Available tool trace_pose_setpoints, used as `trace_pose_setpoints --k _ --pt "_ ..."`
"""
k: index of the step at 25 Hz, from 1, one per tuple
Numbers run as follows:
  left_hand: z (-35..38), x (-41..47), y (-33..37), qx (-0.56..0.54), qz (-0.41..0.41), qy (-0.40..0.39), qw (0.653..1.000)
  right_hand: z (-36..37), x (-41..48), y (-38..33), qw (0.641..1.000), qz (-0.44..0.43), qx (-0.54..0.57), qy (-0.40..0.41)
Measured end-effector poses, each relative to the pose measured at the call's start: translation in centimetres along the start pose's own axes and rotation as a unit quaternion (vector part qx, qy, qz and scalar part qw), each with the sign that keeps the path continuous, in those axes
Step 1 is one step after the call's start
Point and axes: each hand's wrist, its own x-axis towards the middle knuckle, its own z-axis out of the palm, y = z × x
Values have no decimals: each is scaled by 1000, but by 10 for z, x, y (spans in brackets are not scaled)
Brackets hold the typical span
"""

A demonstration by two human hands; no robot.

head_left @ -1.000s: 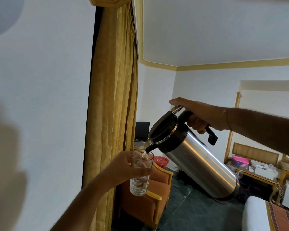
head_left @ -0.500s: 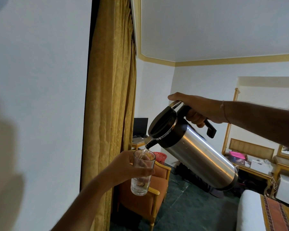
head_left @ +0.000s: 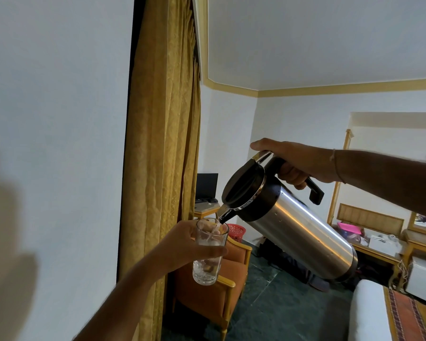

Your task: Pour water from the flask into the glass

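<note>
A steel flask [head_left: 303,237] with a black lid and handle is tilted steeply, spout down to the left. My right hand [head_left: 298,159] grips its handle, thumb on the lid lever. A thin stream of water runs from the spout into a clear glass [head_left: 208,252]. My left hand [head_left: 187,244] holds that glass upright just under the spout. Water fills roughly the lower two thirds of the glass, and my fingers hide part of its side.
A gold curtain [head_left: 162,143] hangs just left of the glass beside a white wall. Below stands an orange armchair [head_left: 214,286] on dark green floor. A red basket [head_left: 236,230], a wooden desk [head_left: 376,244] with clutter and a bed corner [head_left: 379,313] lie to the right.
The water level in the glass has risen. Both hands and the flask stay in nearly the same pose; the view has shifted slightly upward.
</note>
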Motion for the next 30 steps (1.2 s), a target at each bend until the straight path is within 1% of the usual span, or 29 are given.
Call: trace_pose_setpoints --k 5,14,24,30 --pt "2 4 -1 3 21 6 1000 -2 4 -2 1000 -6 -7 -6" --pt "2 7 -10 -14 20 5 1000 -7 11 8 1000 4 -2 2" --pt "9 7 -11 -12 32 6 999 -5 11 4 999 3 -14 -31" --pt "8 4 -16 -15 36 6 999 -2 14 7 999 18 -18 -26"
